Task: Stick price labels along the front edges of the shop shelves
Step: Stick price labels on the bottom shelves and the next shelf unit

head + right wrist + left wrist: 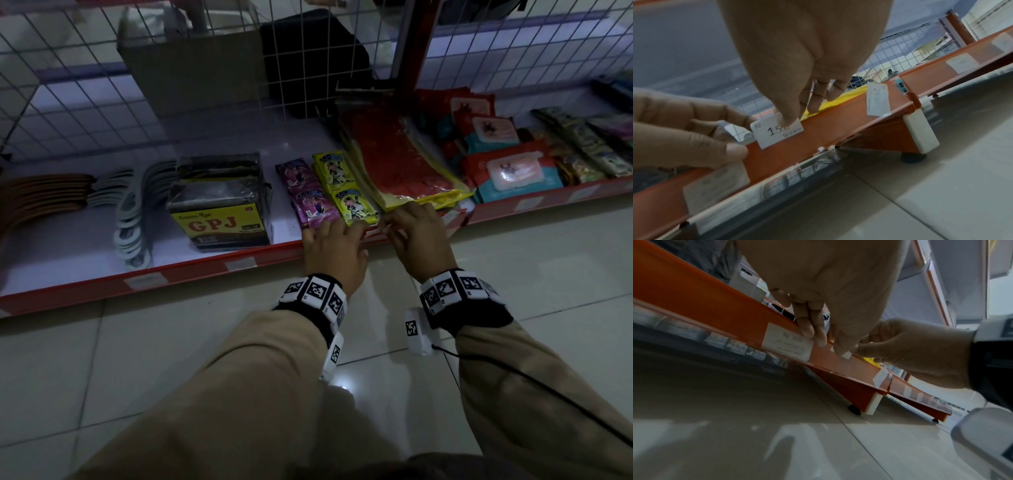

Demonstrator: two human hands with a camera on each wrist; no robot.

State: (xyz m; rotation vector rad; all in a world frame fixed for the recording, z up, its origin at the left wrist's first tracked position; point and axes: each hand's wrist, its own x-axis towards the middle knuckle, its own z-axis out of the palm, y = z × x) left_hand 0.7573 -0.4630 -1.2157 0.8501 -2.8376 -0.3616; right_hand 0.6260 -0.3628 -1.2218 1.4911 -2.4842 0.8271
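- Shelf (102,236): low, white deck, orange front edge (828,129) nearest the floor.
- GPJ pack (219,205): centre of deck; purple and yellow sachets (329,188) to its right.
- Left hand (334,250): fingers curled over the front edge, fingertips (807,331) touching a stuck label (787,344) reading "Rp 3000".
- Right hand (418,233): just right of the left, thumb and fingers pinching a price label (777,133) marked "1.500" against the edge.
- Another label (877,100): "2.500", farther right near the shelf end.
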